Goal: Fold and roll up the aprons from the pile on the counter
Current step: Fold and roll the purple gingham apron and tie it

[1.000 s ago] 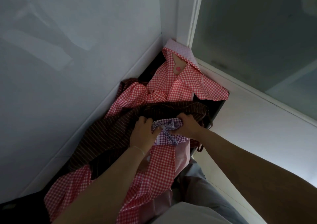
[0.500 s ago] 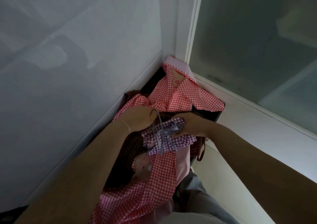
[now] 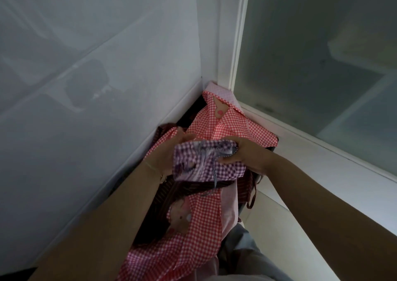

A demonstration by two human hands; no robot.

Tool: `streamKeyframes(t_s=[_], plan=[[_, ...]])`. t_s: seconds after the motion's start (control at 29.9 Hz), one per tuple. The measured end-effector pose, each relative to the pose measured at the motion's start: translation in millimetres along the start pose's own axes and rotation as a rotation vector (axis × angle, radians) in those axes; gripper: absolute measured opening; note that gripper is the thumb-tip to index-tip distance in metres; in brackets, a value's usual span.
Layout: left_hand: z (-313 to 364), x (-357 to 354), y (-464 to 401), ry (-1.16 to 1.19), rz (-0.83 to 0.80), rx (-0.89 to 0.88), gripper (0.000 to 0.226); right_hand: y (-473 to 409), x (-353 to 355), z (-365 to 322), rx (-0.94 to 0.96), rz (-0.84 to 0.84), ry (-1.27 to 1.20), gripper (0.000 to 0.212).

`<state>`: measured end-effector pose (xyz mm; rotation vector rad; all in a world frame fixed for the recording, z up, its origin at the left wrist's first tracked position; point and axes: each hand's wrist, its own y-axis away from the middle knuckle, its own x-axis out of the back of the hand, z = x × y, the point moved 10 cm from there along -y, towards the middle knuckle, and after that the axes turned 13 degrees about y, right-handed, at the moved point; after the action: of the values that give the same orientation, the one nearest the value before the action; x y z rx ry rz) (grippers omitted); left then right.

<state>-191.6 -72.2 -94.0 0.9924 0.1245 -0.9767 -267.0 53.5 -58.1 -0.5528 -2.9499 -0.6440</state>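
A purple checked apron point(image 3: 202, 162), bunched and part rolled, is held up between both hands above the pile. My left hand point(image 3: 169, 149) holds its left end, with most of the fingers hidden behind the cloth. My right hand point(image 3: 247, 156) grips its right end, thumb under the roll. A thin tie point(image 3: 214, 177) dangles from the bundle. Below lie a red checked apron point(image 3: 199, 222) with a cartoon patch and a dark brown striped apron point(image 3: 184, 189). Another red checked apron point(image 3: 227, 126) lies spread in the far corner.
A white tiled wall point(image 3: 96, 87) closes the left side. A white frame with frosted glass point(image 3: 311, 65) stands to the right above a pale ledge point(image 3: 322, 173). The dark counter point(image 3: 193, 111) shows only in the corner gap. Grey trousers point(image 3: 242, 250) show at the bottom.
The purple bundle has risen and spread wider between the hands. My left hand moved from pulling a tie above to holding the bundle's left end.
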Motion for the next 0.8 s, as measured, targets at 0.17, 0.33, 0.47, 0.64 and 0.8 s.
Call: streamKeyframes(t_s=[0.17, 0.33, 0.47, 0.64, 0.8], plan=[[-14, -12, 7, 0.153, -0.209, -0.101, 0.07, -6, 8, 17, -0.051, 0.183, -0.404, 0.029], [30, -4, 52, -0.494, 0.2, -0.99, 0.065, -8, 5, 37, -0.13, 0.295, -0.561, 0.031], [19, -55, 89, -1.343, 0.335, -1.369, 0.053, -8, 6, 36, -0.122, 0.332, -0.436, 0.024], [12, -65, 66, -1.529, 0.182, -1.201, 0.021, -5, 9, 24, -0.094, 0.349, -0.075, 0.024], [32, -54, 41, -0.952, -0.039, -0.639, 0.014, 6, 14, 15, -0.088, 0.245, 0.181, 0.017]])
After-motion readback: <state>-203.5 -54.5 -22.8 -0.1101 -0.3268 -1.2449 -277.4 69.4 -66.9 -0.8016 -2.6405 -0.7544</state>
